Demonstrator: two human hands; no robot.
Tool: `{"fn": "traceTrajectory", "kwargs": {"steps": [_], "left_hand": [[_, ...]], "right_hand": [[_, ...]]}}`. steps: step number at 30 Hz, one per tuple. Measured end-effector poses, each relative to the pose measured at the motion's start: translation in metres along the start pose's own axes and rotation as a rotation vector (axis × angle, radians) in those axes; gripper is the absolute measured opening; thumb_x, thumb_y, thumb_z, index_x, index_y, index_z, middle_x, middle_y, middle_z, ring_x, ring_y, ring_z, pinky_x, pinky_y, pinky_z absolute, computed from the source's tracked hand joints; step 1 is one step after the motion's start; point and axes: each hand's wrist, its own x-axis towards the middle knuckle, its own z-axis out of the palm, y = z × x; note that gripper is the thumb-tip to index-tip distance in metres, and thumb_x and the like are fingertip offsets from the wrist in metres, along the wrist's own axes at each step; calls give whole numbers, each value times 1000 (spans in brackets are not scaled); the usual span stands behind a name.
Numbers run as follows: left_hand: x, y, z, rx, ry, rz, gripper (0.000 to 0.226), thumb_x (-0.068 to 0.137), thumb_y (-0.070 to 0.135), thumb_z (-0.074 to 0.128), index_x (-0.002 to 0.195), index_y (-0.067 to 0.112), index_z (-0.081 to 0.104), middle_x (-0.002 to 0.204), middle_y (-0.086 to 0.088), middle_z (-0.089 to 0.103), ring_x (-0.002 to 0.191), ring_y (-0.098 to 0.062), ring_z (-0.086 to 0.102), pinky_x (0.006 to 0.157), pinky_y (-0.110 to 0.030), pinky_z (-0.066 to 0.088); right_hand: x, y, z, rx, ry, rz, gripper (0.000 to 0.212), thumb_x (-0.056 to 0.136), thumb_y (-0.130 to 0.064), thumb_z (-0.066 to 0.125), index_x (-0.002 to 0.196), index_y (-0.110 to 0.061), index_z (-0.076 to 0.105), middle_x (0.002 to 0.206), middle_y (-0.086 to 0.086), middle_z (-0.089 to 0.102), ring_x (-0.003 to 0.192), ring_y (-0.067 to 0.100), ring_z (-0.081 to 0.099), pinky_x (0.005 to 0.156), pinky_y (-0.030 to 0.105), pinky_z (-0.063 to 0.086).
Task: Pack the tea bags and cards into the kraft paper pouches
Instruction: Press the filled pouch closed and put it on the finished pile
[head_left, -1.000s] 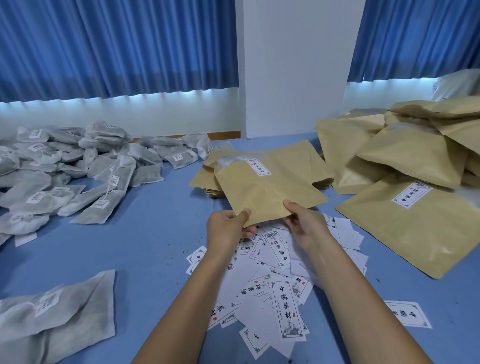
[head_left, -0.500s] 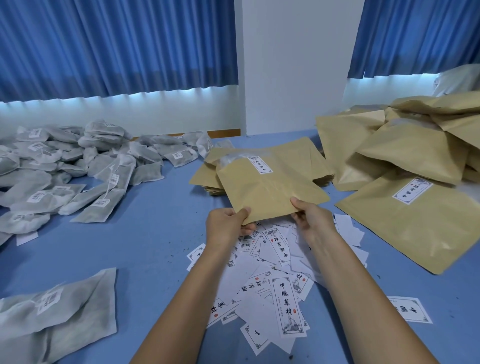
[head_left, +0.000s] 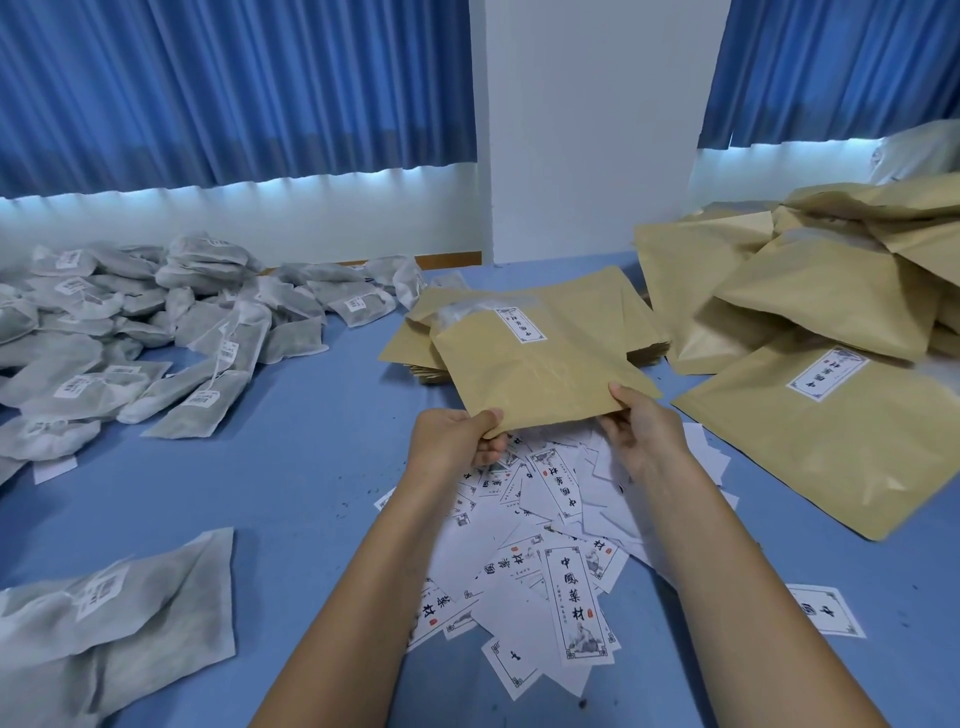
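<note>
Left hand (head_left: 451, 436) and right hand (head_left: 640, 429) each pinch a near corner of one brown paper pouch (head_left: 535, 369), holding it above scattered cards (head_left: 563, 545) on the blue surface (head_left: 291, 483).

There is one raised kraft paper pouch (head_left: 535, 374) and about six filled pouches (head_left: 826, 441). Tea bags (head_left: 156, 332) and cards (head_left: 550, 525) overlap beyond counting.

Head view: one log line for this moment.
stage: pouch held | left hand: grips kraft pouch near corner | right hand: grips other near corner | cards: loose pile beneath | tea bags: heaped left
</note>
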Motion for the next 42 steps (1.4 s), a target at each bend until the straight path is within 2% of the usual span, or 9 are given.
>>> {"fn": "traceTrajectory", "kwargs": {"steps": [5, 8, 12, 16, 20, 25, 28, 32, 42], "left_hand": [[6, 0, -10, -27, 16, -64, 13, 91, 5, 58, 84, -5, 62, 55, -7, 67, 40, -10, 59, 43, -16, 50], [4, 0, -6, -5, -28, -57, 16, 96, -3, 38, 106, 0, 50, 92, -22, 67, 52, -24, 69, 46, -23, 55], [4, 11, 7, 18, -41, 86, 36, 96, -5, 35, 113, 25, 46, 101, -8, 62, 54, -27, 70, 45, -21, 52], [2, 28, 47, -65, -122, 102, 48, 98, -5, 36, 134, 26, 43, 113, -8, 56, 58, -30, 70, 47, -23, 54], [-8, 49, 104, -95, -184, 126, 48, 99, -5, 33, 142, 16, 38, 90, -14, 59, 48, -25, 67, 42, -23, 53], [-19, 54, 155, -104, -220, 109, 47, 98, -6, 29, 137, 15, 44, 118, -20, 53, 50, -29, 67, 46, -27, 56], [-27, 54, 182, -118, -232, 120, 46, 98, -4, 31, 136, 17, 46, 122, -15, 51, 51, -29, 68, 46, -25, 55], [-38, 57, 220, -144, -267, 164, 42, 98, -1, 39, 138, 13, 44, 114, -15, 57, 53, -27, 69, 47, -23, 54], [-72, 66, 332, -186, -331, 230, 34, 98, 2, 43, 132, 6, 44, 88, -16, 63, 44, -16, 65, 40, -17, 48]], "right_hand": [[8, -2, -3, -237, 1, -102, 15, 87, 8, 57, 74, 2, 54, 81, 13, 61, 66, 22, 63, 70, 34, 58], [-2, 2, 2, -495, -38, -186, 23, 86, 11, 42, 74, -3, 56, 71, 11, 64, 60, 28, 65, 64, 39, 58], [-20, -16, -5, -636, -85, -318, 32, 85, 8, 31, 82, -9, 58, 48, 10, 64, 34, 15, 53, 39, 20, 42], [-31, -63, -27, -418, -4, -400, 34, 91, 9, 31, 86, -14, 55, 48, 8, 61, 35, 16, 56, 33, 18, 36], [-41, -105, -61, -332, 54, -443, 22, 94, 8, 34, 100, -1, 54, 56, 15, 61, 34, 15, 56, 36, 19, 42], [-54, -134, -96, -236, 108, -443, 21, 95, 8, 37, 87, -7, 50, 64, 17, 62, 36, 11, 59, 39, 15, 45], [-58, -147, -114, -136, 159, -459, 19, 96, 7, 37, 105, -1, 52, 82, 21, 62, 37, 10, 58, 39, 16, 44], [-61, -164, -141, 19, 268, -500, 20, 95, 6, 39, 99, -4, 56, 62, 6, 63, 40, 13, 58, 40, 19, 45], [-55, -224, -207, 231, 434, -621, 21, 95, 9, 38, 106, 1, 54, 76, 9, 59, 39, 12, 58, 44, 18, 48]]}}
